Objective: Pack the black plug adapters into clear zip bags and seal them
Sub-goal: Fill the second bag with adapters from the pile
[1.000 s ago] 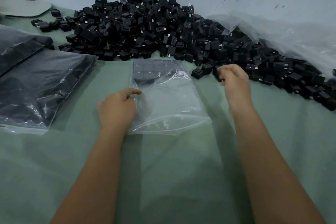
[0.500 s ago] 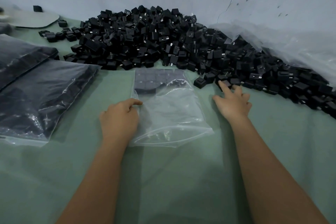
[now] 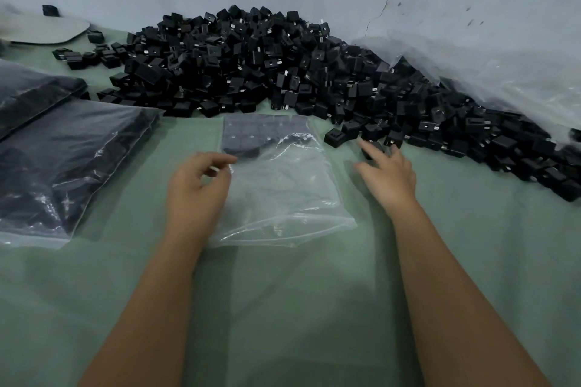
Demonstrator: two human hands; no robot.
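Fingers [image 3: 367, 148] of right hand [image 3: 388, 177] seemingly touch adapter [image 3: 371, 148].

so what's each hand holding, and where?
Left hand pinches the clear bag at its left edge. Right hand holds nothing, fingers reaching an adapter.

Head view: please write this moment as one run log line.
left hand: pinches edge of clear zip bag | right hand: open, reaching at adapter pile | bag: partly filled, unsealed
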